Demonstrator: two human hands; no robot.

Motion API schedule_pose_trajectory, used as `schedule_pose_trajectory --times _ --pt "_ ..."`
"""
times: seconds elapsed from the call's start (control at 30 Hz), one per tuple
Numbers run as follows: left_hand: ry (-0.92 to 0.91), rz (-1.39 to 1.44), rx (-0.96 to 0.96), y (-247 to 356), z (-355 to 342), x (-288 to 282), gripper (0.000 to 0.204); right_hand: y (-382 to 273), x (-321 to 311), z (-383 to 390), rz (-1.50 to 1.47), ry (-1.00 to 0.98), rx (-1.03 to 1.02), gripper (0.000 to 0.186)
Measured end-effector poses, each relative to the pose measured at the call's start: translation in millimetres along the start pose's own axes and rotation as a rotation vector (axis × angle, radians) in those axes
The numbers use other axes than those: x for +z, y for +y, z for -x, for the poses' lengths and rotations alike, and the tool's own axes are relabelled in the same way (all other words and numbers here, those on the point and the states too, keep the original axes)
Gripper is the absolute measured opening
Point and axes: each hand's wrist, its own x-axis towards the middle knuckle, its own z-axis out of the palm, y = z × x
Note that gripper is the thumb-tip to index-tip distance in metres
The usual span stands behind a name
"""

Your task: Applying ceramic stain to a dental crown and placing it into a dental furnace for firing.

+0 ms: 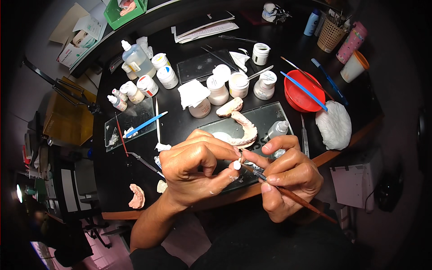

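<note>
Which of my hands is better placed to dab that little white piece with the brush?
Probably the right hand: it holds the brush, tip close to the small white piece. The left hand has that piece pinched, so seems better suited to steadying it.

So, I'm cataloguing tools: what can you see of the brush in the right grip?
The brush has a slim reddish handle, apparently wooden, a shiny metallic ferrule and a narrow tip. It slants, its tip toward the picture's upper left. The right grip holds it near the ferrule; whether its tip touches the white piece is unclear.
</note>
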Motion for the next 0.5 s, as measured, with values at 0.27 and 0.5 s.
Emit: schedule_pose_trajectory --times 0.27,0.5 --pt "0.016 0.006 0.001 -0.3 -0.5 -0.7 0.047 1.5 -3.1 0.9 0.055 -0.005 -0.009 0.027" --pt "-0.008 -0.012 -0.008 1.0 -0.4 -0.5 0.047 1.0 -4.2 1.1 0.047 -0.038 -0.030 0.029"
